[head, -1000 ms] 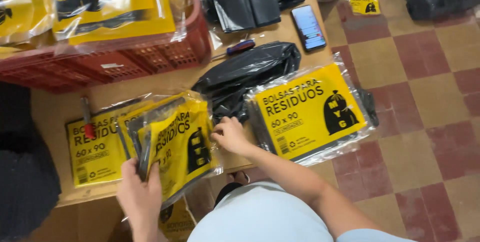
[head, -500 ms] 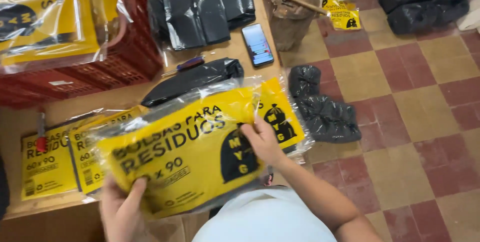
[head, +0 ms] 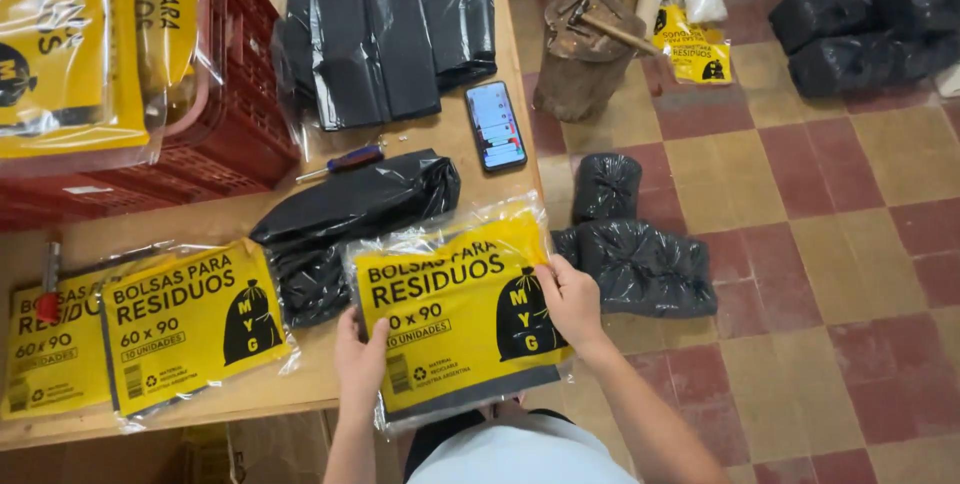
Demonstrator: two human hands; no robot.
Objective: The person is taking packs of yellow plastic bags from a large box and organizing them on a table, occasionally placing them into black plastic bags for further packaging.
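From my feed I see both forearms bare to the bottom edge of the frame, with no sleeve showing on either. The left hand [head: 362, 364] and the right hand [head: 572, 306] are bare too: I make out no glove, ring, watch or wristband. The fingernails look short and plain, though they are too small for me to be sure. Below the arms, at the bottom of the picture, the torso wears a pale, light blue-grey top [head: 520, 456] of smooth cloth, and a strip of darker garment shows just above it.
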